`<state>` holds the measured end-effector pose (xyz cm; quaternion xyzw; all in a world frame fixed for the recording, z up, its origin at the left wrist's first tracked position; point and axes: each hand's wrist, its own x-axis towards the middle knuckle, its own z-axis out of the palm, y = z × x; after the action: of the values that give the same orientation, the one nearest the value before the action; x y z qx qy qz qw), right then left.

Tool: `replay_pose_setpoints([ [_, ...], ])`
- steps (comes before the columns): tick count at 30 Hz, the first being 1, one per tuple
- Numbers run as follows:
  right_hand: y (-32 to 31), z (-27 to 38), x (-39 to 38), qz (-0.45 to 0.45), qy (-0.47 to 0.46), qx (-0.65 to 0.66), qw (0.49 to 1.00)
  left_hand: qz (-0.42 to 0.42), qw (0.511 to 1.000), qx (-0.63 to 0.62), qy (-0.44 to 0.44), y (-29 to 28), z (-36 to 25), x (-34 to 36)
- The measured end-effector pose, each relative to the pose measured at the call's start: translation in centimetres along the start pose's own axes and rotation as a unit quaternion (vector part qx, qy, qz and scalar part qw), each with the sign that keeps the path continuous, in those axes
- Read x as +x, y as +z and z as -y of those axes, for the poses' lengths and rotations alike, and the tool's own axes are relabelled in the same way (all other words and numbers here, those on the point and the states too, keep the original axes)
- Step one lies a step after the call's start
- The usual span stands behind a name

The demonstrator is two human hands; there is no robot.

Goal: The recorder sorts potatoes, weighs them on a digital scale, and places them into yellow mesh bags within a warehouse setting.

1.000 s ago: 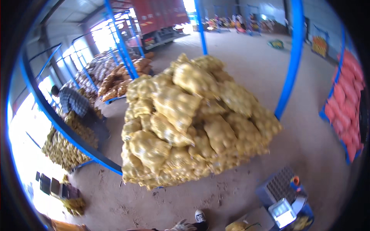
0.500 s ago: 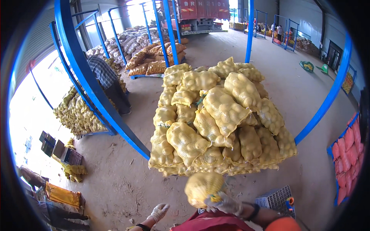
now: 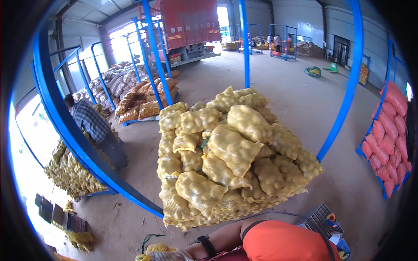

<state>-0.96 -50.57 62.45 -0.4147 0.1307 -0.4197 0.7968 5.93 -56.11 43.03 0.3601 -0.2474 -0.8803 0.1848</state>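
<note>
My right forearm (image 3: 211,243), under an orange sleeve (image 3: 287,243), reaches leftward along the lower edge. My gloved right hand (image 3: 172,255) is on a yellow mesh sack (image 3: 152,249) with a green tie, mostly cut off by the frame's edge; the fingertips are partly hidden. My left hand is out of view. Just beyond my arm stands a high stack of yellow mesh sacks (image 3: 230,152) full of round produce, between blue posts (image 3: 346,100).
A person in a checked shirt (image 3: 91,122) bends over another sack pile (image 3: 69,174) at left. Crates stand lower left (image 3: 76,224) and lower right (image 3: 320,217). Pink sacks (image 3: 387,143) are stacked at right; orange sacks (image 3: 148,108) and a red truck (image 3: 187,26) stand behind.
My right hand and its sack have moved down and left to the lower edge. My left hand has left the view. The person at left still bends over the pile.
</note>
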Motion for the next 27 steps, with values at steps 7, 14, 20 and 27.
replay_pose_setpoints([
  [7,-3.5,-3.7,13.9,0.055,0.019,0.030,0.998,-0.009,0.997,-0.059,0.041,-9.3,-9.5,0.3],
  [14,-8.6,-7.1,33.9,-0.030,-0.014,0.019,0.999,-0.027,0.992,-0.104,0.066,-24.6,-24.6,1.3],
  [20,-11.6,-2.4,45.7,0.007,0.002,0.047,0.999,-0.040,0.986,-0.129,0.093,-33.0,-37.8,1.6],
  [27,-24.9,5.8,55.7,0.030,0.023,-0.090,0.995,-0.027,0.988,-0.124,0.090,-37.5,-49.1,9.5],
])
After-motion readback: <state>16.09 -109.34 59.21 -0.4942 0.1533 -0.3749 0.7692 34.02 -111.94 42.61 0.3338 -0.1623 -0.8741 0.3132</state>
